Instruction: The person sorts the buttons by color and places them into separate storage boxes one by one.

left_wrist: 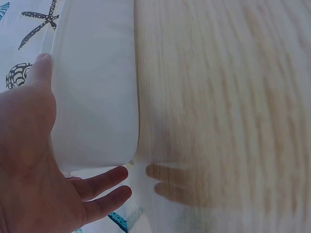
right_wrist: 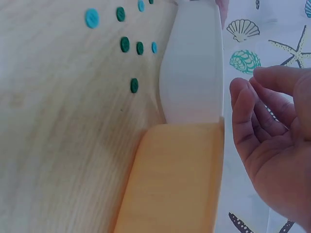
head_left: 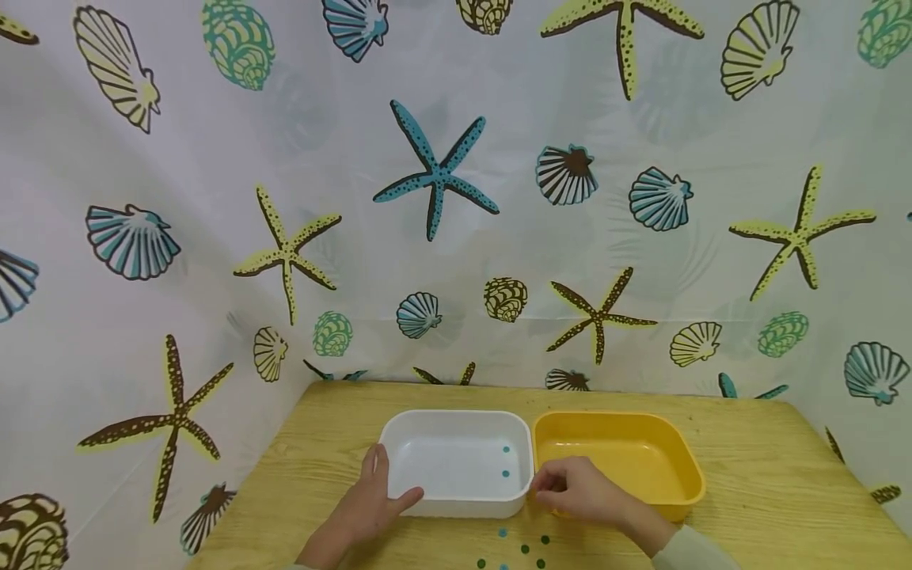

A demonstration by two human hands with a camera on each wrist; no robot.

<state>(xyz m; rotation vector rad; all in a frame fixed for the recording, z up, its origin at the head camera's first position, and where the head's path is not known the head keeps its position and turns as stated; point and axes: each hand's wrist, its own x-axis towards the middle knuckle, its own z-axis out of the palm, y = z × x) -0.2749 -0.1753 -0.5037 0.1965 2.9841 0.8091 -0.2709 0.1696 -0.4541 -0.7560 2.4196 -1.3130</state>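
A white plastic bin (head_left: 456,507) stands on the table with two small blue buttons (head_left: 506,473) inside, toward its right end. My left hand (head_left: 370,499) rests spread around its near left corner, thumb along the near rim and fingers against the left end. My right hand (head_left: 580,491) hovers where the white bin meets a yellow bin (head_left: 694,499). Its thumb and fingertips (right_wrist: 241,90) come together, and I cannot tell whether something small is between them. Loose green buttons (head_left: 545,540) and blue buttons (head_left: 503,533) lie in front of the bins.
Both bins stand side by side on a wood-grain table (head_left: 755,475). A white curtain (head_left: 484,261) printed with starfish and shells rises behind the table and along both sides.
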